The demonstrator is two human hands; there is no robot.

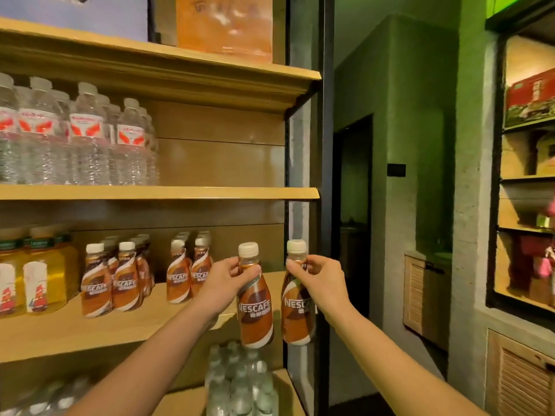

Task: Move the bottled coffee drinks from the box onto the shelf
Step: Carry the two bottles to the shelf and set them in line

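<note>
My left hand pinches the neck of a brown Nescafe coffee bottle with a white cap. My right hand pinches the neck of a second coffee bottle. Both bottles hang upright in the air in front of the right end of the wooden middle shelf. Several coffee bottles stand on that shelf in two groups, one at the left and one further right. The box is not in view.
Yellow drink bottles stand at the shelf's left end. Water bottles fill the shelf above, and more water bottles sit below. A black metal post frames the shelf's right side. A doorway opens to the right.
</note>
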